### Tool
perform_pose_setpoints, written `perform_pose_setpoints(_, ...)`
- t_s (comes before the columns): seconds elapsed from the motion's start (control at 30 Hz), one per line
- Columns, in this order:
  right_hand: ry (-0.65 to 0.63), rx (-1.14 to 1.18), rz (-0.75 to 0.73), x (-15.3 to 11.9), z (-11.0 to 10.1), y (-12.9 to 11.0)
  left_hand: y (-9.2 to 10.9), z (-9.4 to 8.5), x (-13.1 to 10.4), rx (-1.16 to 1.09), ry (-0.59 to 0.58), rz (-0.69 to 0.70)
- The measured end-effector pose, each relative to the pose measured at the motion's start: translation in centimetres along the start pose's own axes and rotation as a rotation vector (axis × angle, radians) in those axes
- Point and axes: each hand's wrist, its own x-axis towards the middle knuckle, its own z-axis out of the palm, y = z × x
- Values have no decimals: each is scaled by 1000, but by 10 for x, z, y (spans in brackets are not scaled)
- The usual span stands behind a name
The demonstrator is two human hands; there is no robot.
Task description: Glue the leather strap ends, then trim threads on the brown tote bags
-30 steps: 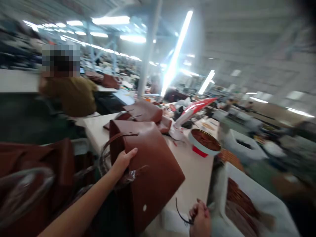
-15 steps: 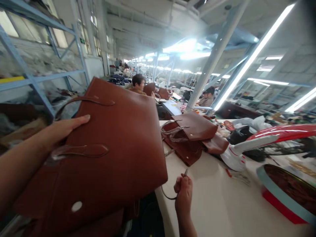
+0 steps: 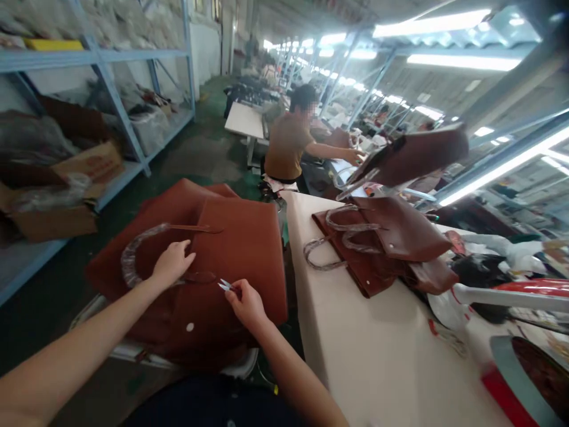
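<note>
A brown leather bag (image 3: 249,255) lies on other brown bags, low in front of me. My left hand (image 3: 173,261) rests on its upper side between the two handles, fingers partly bent; whether it pinches anything is unclear. One handle (image 3: 131,255) is wrapped in clear plastic. Over the bag's middle, my right hand (image 3: 246,302) holds small metal snips (image 3: 226,286), their pointed blades apart and aimed left, close to the base of the nearer handle. A round white button (image 3: 190,327) shows near the bag's lower edge.
On the white table (image 3: 364,350) at right are more brown bags (image 3: 400,228), a red and white lamp (image 3: 511,293) and a round container (image 3: 528,379). A person (image 3: 287,139) sits beyond. Blue shelving (image 3: 111,89) with cardboard boxes (image 3: 89,172) stands at left.
The bag has gone from being held up to lying on the pile. My right hand has moved left from the table to over the bag. The view has tilted down and left.
</note>
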Motion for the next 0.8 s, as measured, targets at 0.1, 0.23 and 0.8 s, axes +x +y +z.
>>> perform_pose_setpoints(0.1, -53, -56, 6, -2, 14, 7, -23, 2, -51, 64, -81, 205)
perform_pose_setpoints(0.23, -117, -123, -7, -8, 23, 7, -43, 21, -127, 147, -179, 327)
perform_pose_setpoints(0.8, -302, -436, -344, -29, 43, -7, -52, 28, -145, 291, -194, 259)
